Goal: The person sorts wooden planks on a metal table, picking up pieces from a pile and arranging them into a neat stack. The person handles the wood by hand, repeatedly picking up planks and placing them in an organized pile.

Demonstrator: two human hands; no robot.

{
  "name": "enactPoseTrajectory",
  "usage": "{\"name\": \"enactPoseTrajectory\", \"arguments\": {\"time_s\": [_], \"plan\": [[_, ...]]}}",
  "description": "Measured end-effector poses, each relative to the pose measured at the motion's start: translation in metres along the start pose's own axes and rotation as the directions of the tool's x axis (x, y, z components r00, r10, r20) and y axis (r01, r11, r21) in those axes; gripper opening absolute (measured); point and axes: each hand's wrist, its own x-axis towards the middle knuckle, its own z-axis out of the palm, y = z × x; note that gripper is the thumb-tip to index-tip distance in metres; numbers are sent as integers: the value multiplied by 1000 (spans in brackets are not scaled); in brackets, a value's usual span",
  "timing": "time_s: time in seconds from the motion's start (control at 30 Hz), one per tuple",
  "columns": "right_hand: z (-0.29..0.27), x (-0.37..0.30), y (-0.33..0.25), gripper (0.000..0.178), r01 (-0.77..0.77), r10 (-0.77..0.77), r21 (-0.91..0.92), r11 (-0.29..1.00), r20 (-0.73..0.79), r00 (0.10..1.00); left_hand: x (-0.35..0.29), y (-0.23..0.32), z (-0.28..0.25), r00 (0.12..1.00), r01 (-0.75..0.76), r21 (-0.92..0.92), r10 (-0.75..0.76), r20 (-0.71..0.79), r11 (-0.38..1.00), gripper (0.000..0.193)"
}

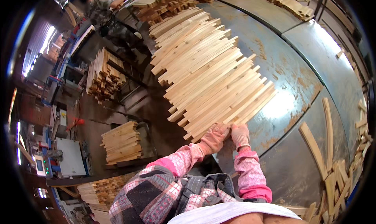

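Observation:
A long row of pale wooden strips (211, 75) lies side by side on the metal table (274, 59), their ends uneven. At the near edge of the row my left hand (214, 138), in an orange-pink work glove, has its fingers curled over the closest strip. My right hand (240, 136), gloved alike, is close beside it on the right, its fingers bent onto the same strip. The undersides of the fingers and both thumbs are partly hidden. Pink patterned sleeve covers reach to both wrists.
Two loose strips (313, 147) and a heap of offcuts (337, 187) lie at the right. Stacked strips (122, 142) and another stack on a rack (105, 75) stand left. A person (111, 18) works at the far left. A control panel (40, 165) is at the left rim.

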Motion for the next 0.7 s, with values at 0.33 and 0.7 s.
{"name": "enactPoseTrajectory", "arguments": {"time_s": [0.33, 0.7], "plan": [[-18, -16, 1, 44, 14, -9, 161, 987, -30, 999, 9, 3, -20, 998, -61, -43, 60, -14, 997, 68], [-1, -31, 11, 32, 38, 38, 704, 709, -92, 995, 19, -34, -55, 947, -215, -558, 311, 83, 802, 57]]}}
